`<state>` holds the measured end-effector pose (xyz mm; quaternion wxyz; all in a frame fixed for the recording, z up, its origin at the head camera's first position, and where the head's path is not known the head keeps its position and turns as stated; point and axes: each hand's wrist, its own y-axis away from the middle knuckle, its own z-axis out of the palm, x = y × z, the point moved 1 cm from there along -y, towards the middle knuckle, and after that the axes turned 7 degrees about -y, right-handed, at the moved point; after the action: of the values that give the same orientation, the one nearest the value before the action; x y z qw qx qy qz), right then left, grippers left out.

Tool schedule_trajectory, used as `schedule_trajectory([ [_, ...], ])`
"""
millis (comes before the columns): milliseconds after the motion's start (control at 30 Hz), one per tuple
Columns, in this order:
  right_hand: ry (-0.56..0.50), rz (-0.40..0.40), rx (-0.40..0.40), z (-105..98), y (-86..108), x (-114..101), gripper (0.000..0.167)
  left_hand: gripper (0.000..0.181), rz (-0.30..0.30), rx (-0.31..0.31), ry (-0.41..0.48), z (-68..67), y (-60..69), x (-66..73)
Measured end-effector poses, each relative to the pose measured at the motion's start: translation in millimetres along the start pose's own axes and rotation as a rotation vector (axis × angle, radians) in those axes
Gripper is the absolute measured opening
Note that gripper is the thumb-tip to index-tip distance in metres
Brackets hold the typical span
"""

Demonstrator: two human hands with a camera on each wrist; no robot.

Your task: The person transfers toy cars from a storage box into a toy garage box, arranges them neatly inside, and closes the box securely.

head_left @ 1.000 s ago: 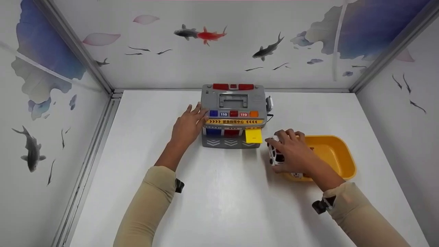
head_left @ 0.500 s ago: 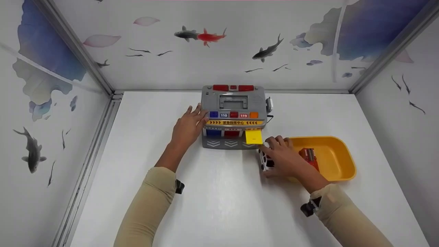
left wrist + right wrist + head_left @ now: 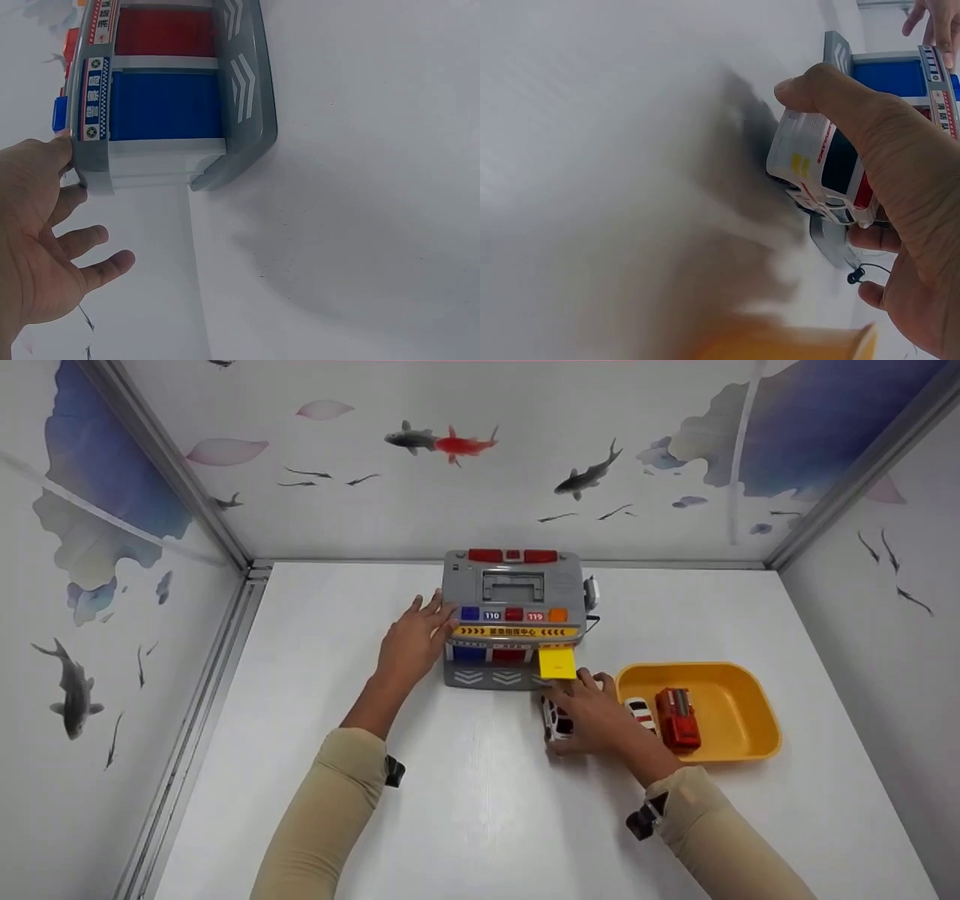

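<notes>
White toy ambulance (image 3: 557, 721) held in a right hand (image 3: 595, 715) before a grey toy emergency station (image 3: 459, 585)

The ambulance is gripped from above by the right hand, its fingers and thumb curved around the body. It is held over the white table (image 3: 480, 817), just in front of the station's right end and near a jutting yellow flap (image 3: 557, 664). Whether the wheels are touching the table cannot be told. The left hand (image 3: 411, 641) is spread, nothing grasped, with fingers rested against the station's left side, seemingly to steady it.

The step in hand is judged to be the carrying of the ambulance to the bay under the flap; the bays beside it are covered by a blue door (image 3: 469, 653) and a red door (image 3: 509, 655). For the next move, a careful lining-up with that bay, then a push inward, is likely called for.

The glossy white body is marked with red lettering, apparently "AMBULANCE", yellow patches, dark glass and a red stripe; much is hidden by the hand. To the right, a red toy fire engine (image 3: 679, 720) and a partly covered white toy car (image 3: 640, 711) are held in a yellow tray (image 3: 766, 712).
</notes>
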<state>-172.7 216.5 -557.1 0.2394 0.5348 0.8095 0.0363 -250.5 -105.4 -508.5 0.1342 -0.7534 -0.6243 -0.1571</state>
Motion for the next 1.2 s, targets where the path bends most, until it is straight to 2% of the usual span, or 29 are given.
schedule_trajectory([
  [200,0.024,0.007,0.031,7.5,-4.8,-6.1,0.107,0.056,-0.005,0.004,-0.014,1.2,0.9,0.5],
  [433,0.065,-0.008,0.105,10.8,-10.1,-6.8,0.105,0.056,-0.012,0.005,-0.035,-0.7,-0.6,2.3],
  [667,0.027,0.012,0.123,14.6,-15.9,-7.0,0.108,0.056,-0.009,-0.003,-0.029,1.3,0.0,1.1],
  [900,0.056,0.022,0.171,17.6,-17.9,-5.9,0.105,0.055,-0.015,-0.006,-0.014,0.9,0.3,1.8],
  [1200,0.056,-0.013,0.233,24.7,-17.5,-0.5,0.097,0.055,-0.020,-0.001,-0.011,0.7,1.2,2.3],
])
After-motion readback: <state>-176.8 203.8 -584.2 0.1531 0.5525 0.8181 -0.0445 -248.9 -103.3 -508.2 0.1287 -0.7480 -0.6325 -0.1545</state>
